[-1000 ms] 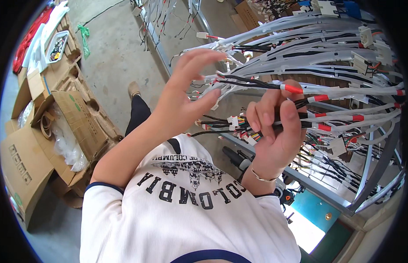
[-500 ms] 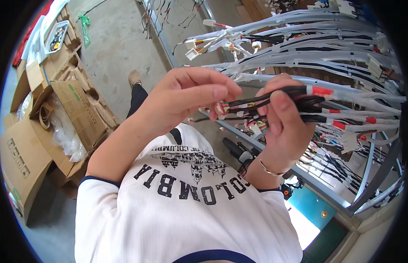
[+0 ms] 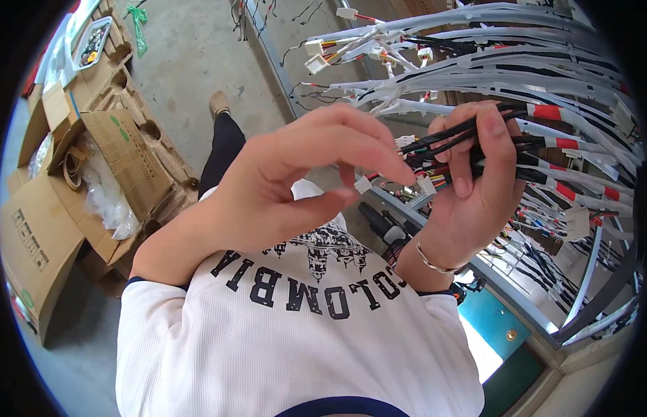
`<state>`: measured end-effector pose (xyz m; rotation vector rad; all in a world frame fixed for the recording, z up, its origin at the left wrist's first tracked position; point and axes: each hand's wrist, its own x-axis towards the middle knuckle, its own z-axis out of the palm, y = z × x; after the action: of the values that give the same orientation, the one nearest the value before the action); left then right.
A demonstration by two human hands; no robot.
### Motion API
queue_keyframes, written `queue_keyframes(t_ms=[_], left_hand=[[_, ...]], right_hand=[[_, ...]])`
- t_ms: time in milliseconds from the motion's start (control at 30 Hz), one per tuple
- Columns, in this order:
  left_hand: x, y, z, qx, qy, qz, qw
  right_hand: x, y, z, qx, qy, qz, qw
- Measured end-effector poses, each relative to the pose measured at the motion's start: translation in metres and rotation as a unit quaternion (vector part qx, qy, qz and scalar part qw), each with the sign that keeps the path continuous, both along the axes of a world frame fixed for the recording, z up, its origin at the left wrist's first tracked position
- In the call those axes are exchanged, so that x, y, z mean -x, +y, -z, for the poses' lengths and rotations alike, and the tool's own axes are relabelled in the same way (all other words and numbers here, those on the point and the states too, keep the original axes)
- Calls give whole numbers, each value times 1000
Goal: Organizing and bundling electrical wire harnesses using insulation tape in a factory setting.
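Note:
My right hand (image 3: 473, 184) is closed around a bundle of black cables with red tape bands (image 3: 546, 149) that runs off to the right. Short coloured wires with small white connectors (image 3: 426, 185) stick out of its left side. My left hand (image 3: 306, 184) reaches across, thumb and fingers pinching a small white connector (image 3: 364, 184) at the wire ends. Both hands are held up in front of a rack of white-wrapped wire harnesses (image 3: 476, 62).
A metal frame rail (image 3: 518, 295) runs under the harnesses at right. Open cardboard boxes (image 3: 94, 160) with plastic wrap stand on the concrete floor at left. A tray of small parts (image 3: 92, 43) lies at the top left. My leg and shoe (image 3: 219, 104) show below.
My left hand has come down from the hanging harnesses to the wire ends at my right hand and now pinches a white connector. My right hand keeps its hold on the cable bundle.

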<state>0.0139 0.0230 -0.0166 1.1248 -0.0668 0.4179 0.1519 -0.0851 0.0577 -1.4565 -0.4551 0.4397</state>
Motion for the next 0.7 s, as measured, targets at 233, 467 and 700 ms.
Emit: queue_keyframes(t_ms=[233,467,700], left_hand=[[1,-6,-4,36,-27,-14,999],[6,-10,-2,199,42,24,979],[18,-8,-3,299,88,52,949]], right_hand=[[-3,-2,1,-24,5,-32,999],[2,0,-2,1,4,-41,999],[3,1,-2,-33,14,-119,992]])
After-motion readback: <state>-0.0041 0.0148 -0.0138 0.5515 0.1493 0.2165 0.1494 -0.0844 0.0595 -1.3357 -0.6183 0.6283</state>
